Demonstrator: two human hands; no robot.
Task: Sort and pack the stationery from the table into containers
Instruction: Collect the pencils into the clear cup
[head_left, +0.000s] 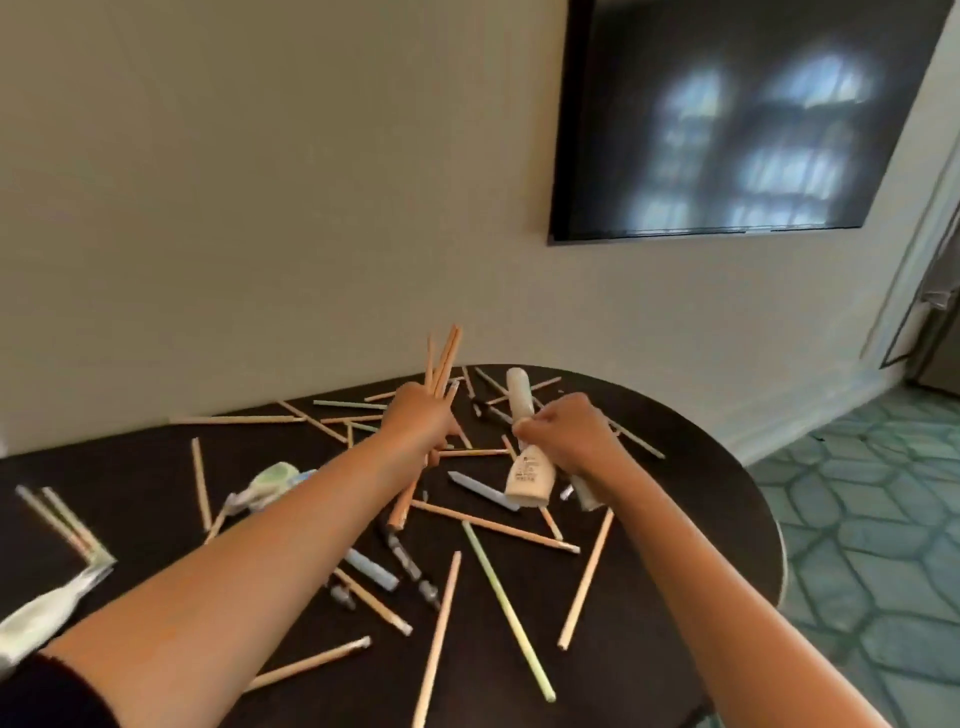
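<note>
Your left grip (415, 421) clutches a pencil bundle (441, 358), right grip (566, 431) a cream tube (521, 397); desk (727, 519) below lies littered, barely started.

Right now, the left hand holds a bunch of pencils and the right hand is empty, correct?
Not quite: the head view shows the right hand gripping a cream tube, not empty. The left hand does hold a bunch of pencils.

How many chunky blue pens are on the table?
2 show: one blue pen lies just left of the cream tube that the right hand grips; the other blue pen lies nearer the camera, further left. More may be hidden.
</note>
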